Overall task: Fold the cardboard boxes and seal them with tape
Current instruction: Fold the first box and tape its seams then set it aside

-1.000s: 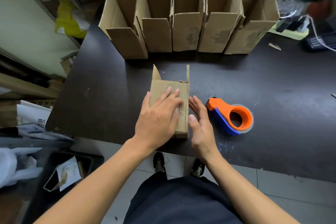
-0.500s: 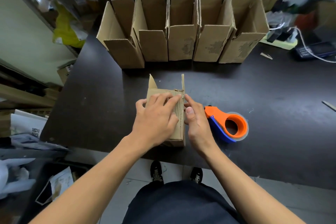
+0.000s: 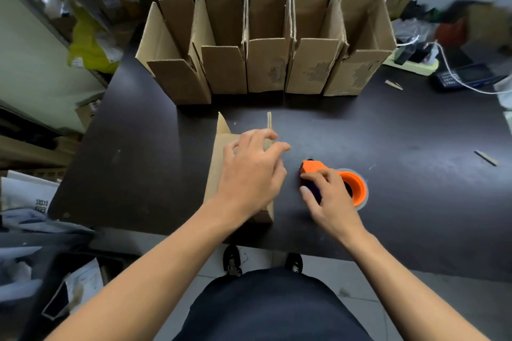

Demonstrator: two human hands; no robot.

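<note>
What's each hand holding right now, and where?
Right hand grips the tape dispenser by its blue handle; left hand presses on the cardboard box, fingers curled.

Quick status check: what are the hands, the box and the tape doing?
Left hand pressing the box flaps flat. Right hand gripping the tape dispenser on the table. Nothing in the way.

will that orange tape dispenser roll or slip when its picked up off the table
The tape dispenser lies flat on its side on the table, so it probably won't roll. The right hand curls over its handle end, which looks easy to grip. Its plastic body looks stiff and fairly light.
</note>
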